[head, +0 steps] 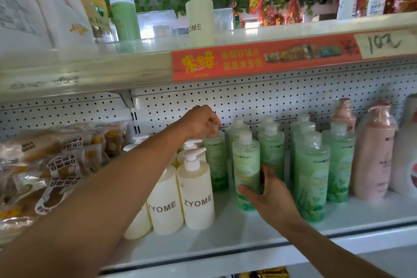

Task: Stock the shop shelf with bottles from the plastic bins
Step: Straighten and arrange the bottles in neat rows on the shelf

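Several green SHIROIRUKA bottles stand on the white shelf (225, 239). My left hand (200, 122) reaches over the pump bottles and pinches the cap of a green bottle at the back (216, 160). My right hand (273, 196) grips the lower body of a front green bottle (246, 165), which stands upright on the shelf. Cream ZYOME pump bottles (196, 192) stand just left of the green ones. No plastic bin is in view.
More green bottles (312, 176) and pink bottles (374, 156) fill the shelf to the right. Packaged snacks (56, 165) lie at the left. The upper shelf (135, 70) holds a green bottle (125, 16) and a cream pump bottle (199, 11). A pegboard backs the shelf.
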A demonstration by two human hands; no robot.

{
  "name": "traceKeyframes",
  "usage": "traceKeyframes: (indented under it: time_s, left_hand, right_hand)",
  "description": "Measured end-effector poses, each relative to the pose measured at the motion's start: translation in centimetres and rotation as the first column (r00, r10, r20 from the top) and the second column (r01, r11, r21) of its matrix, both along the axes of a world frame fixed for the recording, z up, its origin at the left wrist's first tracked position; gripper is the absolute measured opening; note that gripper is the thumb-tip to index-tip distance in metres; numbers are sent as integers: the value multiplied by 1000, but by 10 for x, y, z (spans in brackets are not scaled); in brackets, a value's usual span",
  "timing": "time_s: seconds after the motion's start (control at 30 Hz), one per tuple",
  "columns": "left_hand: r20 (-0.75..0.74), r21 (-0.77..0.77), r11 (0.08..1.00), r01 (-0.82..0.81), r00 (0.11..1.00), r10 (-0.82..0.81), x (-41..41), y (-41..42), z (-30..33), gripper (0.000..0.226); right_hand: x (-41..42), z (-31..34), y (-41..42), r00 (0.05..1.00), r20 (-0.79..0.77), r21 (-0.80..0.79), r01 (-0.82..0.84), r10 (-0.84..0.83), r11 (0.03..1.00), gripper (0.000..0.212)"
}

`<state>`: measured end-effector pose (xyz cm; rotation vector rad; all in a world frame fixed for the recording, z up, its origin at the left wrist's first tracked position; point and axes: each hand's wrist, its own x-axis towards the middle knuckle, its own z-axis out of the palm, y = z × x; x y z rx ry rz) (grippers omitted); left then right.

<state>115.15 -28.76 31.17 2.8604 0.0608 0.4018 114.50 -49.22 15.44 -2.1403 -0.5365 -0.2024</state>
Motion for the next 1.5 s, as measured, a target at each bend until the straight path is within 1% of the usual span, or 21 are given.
traceKeyframes:
  time_s: [0.2,0.57,0.63,0.7,0.73,0.8,0.83,0.87,0.93,1.03,1.1,1.2,1.33,1.5]
  left_hand:
    - [12,0,999,-35,999,35,11,4,2,28]
    - [8,-9,999,-44,999,44,24,13,-1,34]
    - [1,8,999,-33,999,33,23,13,-2,38]
    - [48,26,1000,-2,999,1,21,12,0,45]
    - [87,11,1000,18,996,-19,19,11,3,46]
    - [146,-45,996,77,987,-69,15,5,7,43]
    - [151,-70,992,106,984,-94,15,-1,9,41]
    - [138,-78,989,128,984,-116,16,-7,10,39]
    - [72,-42,988,148,987,-145,22,-20,11,39]
    - [-73,54,987,149,987,-145,35,-34,10,39]
    - [-129,65,987,149,982,-140,41,-38,9,40]
    - [-93,42,990,132,988,-127,46,-41,7,38]
    - [-17,20,991,134,991,-134,45,-39,6,27]
    - [-45,10,986,168,985,-167,27,-31,11,30]
  right_hand:
    - [1,-2,0,1000,11,-8,7,-7,1000,52]
    - [4,-6,1,999,41,-10,6,-6,1000,52]
    - [4,-6,1,999,40,-9,8,-7,1000,51]
    - [4,-7,1,999,43,-11,9,-9,1000,51]
    - [4,-7,1,999,46,-10,8,-8,1000,52]
    - [4,-7,2,999,47,-4,4,-3,1000,52]
    - [4,-7,2,999,43,-3,2,-2,1000,53]
    - [4,-7,1,999,37,-5,1,-1,1000,53]
    - [3,-6,1,1000,26,-8,-2,2,1000,54]
    - [1,-4,0,1000,21,-13,-10,10,1000,54]
    - [0,-4,-1,1000,26,-19,-3,4,1000,55]
    - [-1,-5,-2,999,35,-30,6,-5,1000,57]
    - [-2,-5,-6,999,33,-44,13,-12,999,54]
    - [-6,-4,-13,998,56,-40,16,-13,999,52]
